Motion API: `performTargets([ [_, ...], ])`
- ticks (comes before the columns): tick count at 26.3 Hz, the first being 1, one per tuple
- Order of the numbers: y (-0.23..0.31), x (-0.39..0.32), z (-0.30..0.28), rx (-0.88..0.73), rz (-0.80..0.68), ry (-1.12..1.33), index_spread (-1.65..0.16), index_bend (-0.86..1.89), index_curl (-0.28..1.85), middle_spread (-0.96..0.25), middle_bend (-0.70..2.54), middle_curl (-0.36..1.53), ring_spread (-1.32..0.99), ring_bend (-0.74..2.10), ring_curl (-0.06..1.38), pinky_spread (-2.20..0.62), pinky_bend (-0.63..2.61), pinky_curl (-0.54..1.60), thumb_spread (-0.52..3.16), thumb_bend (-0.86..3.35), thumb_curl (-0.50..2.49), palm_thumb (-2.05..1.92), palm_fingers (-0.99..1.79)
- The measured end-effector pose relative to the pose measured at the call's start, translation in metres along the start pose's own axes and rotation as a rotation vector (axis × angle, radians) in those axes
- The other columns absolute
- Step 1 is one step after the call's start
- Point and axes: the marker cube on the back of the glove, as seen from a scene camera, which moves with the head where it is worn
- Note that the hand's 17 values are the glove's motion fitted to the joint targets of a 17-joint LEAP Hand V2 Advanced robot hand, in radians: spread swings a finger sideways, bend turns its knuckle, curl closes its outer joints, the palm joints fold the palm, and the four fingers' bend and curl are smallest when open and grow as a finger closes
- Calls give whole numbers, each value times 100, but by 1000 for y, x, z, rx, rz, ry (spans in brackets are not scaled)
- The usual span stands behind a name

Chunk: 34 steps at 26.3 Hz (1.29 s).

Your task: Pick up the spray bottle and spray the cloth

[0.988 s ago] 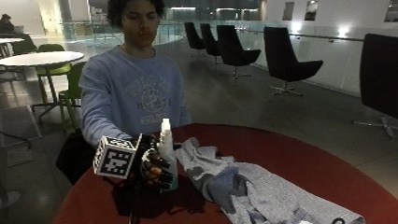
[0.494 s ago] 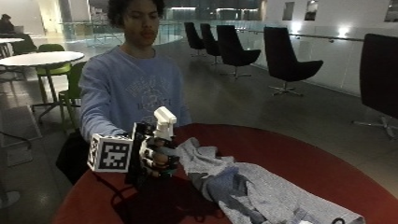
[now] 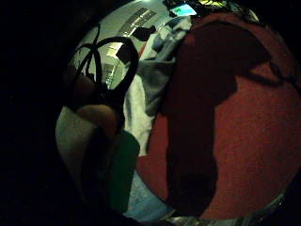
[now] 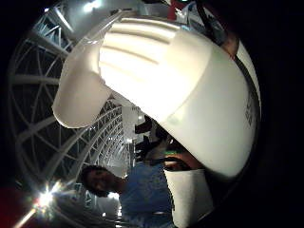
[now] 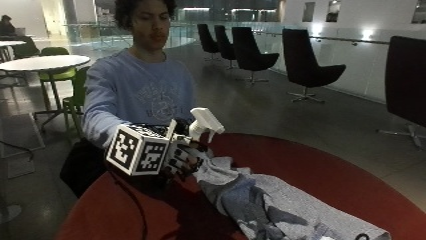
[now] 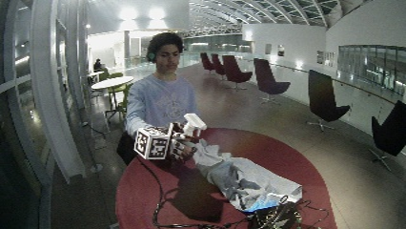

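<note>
The round red table (image 5: 346, 185) takes up the lower part of the outside view, and a person sits at its far side. Lying on the table is the cloth (image 5: 279, 210), a large grey rumpled piece that runs from just beside the gloved hand toward the near edge. It is soft and limp. It should soak up spray without shifting, and it needs no holding.

The right hand (image 5: 183, 157) is raised above the table at the cloth's upper end, with its fingers curled round the spray bottle (image 5: 203, 125). The bottle is therefore off the table and in the hand. It is tilted, and its white head and nozzle point out over the cloth. The thumb-side palm view is filled by the ribbed white head and trigger (image 4: 118, 61), which are close against the palm. The little-finger-side view shows a green part of the bottle's body (image 3: 123, 169) under the fingers.

Assessment: the bottle is rigid plastic, probably light, and smooth enough to slip. The best hold appears to be at the neck just under the head, with a finger free to reach the trigger. Whether a finger is on the trigger now cannot be seen. The bare hand is not visible.
</note>
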Motion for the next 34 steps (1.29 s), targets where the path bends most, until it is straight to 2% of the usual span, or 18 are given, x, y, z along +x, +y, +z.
performTargets([
  [5, -11, 1, 3, -157, 148, 40, -27, 11, 27, -4, 39, 46, -4, 63, 43, 13, 31, 36, 97, -2, 48, 73, 115],
  [9, -16, -1, 4, -221, 202, 66, -26, 12, 28, -4, 39, 46, -4, 64, 44, 12, 31, 37, 98, -2, 49, 73, 115],
  [18, -21, -6, 10, -295, 234, 125, -25, 11, 28, -4, 39, 46, -4, 64, 44, 10, 31, 37, 100, -2, 50, 73, 116],
  [34, -25, -6, 22, -335, 250, 175, -24, 12, 29, -3, 41, 47, -3, 66, 44, 9, 33, 38, 100, -2, 52, 73, 117],
])
